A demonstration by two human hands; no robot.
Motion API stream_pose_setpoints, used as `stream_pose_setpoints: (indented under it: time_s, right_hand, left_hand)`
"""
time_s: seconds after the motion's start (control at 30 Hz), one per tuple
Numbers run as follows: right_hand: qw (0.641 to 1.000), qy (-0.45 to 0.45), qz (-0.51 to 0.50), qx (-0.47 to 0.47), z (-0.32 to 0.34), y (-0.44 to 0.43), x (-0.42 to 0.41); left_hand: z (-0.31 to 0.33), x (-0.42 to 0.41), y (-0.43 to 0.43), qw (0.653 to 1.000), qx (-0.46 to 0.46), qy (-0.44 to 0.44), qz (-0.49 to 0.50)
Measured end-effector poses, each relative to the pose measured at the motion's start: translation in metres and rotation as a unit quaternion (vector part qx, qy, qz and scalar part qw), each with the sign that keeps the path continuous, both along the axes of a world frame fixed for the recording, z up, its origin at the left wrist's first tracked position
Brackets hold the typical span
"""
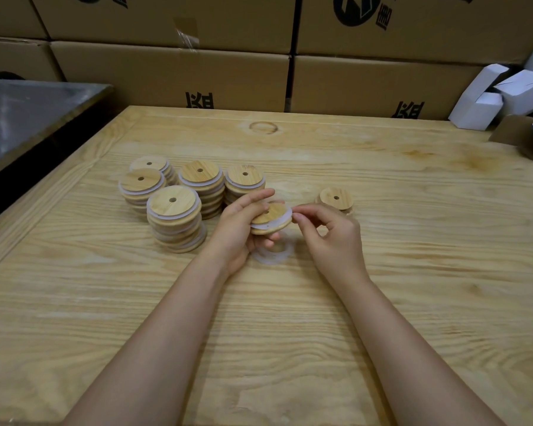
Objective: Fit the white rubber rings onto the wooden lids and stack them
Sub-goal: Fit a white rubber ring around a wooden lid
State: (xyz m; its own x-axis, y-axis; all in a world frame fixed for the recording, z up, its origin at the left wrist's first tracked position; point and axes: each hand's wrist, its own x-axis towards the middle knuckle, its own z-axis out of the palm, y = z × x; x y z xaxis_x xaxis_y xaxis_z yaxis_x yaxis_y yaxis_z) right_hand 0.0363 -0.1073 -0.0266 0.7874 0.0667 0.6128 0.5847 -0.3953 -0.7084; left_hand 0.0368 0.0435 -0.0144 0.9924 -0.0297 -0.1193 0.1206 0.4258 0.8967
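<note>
Above the worktop [381, 272], the left hand [239, 224] curls its fingers [256, 197] round a tilted wooden lid [276, 211], round, pale, with a centre hole. The right hand [332, 238] pinches the white rubber ring [285, 218] at its rim. Five ringed stacks [174, 222] stand just to the left.

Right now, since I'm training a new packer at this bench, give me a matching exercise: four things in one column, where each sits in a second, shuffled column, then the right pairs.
Things
1. lid being fitted
2. loose white ring
3. ringed stacks
4. small lid pile

Places
A. on the table, beyond the right hand
B. flat on the table, below both hands
C. on the table, left of the left hand
D. in the left hand, with the right hand pinching the lid's ring

Pairs: 1-D, 2-B, 3-C, 4-A
</note>
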Motion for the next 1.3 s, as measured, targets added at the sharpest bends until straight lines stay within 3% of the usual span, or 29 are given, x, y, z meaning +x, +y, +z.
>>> stream_pose_setpoints:
  time_s: [0.17, 0.27, 0.5, 0.87, 1.1, 1.3]
  right_hand:
    - [0.979, -0.169, -0.042, -0.102, 0.0003, -0.0022, -0.0003]
    - [0.963, -0.221, -0.042, -0.151, 0.0015, -0.0028, -0.0015]
    - [0.952, -0.229, -0.035, -0.199, 0.004, 0.0028, -0.0043]
    - [0.96, -0.233, 0.013, -0.157, 0.0039, 0.0025, -0.0037]
    - [0.963, -0.197, 0.017, -0.184, 0.0071, -0.001, -0.0038]
    - [0.947, -0.241, -0.011, -0.213, 0.0091, 0.0002, -0.0054]
  left_hand:
    - [0.0008, -0.0001, 0.0021, 0.999, -0.023, 0.024, -0.038]
    - [0.0019, 0.0002, 0.0032, 0.995, -0.052, 0.054, -0.07]
    - [0.0007, -0.0007, 0.0042, 0.99, -0.069, 0.076, -0.092]
    - [0.001, -0.0012, 0.0063, 0.985, -0.119, 0.082, -0.092]
    - [0.0, -0.0001, 0.0053, 0.987, -0.102, 0.09, -0.083]
    - [0.0003, 0.0001, 0.0051, 0.99, -0.079, 0.096, -0.071]
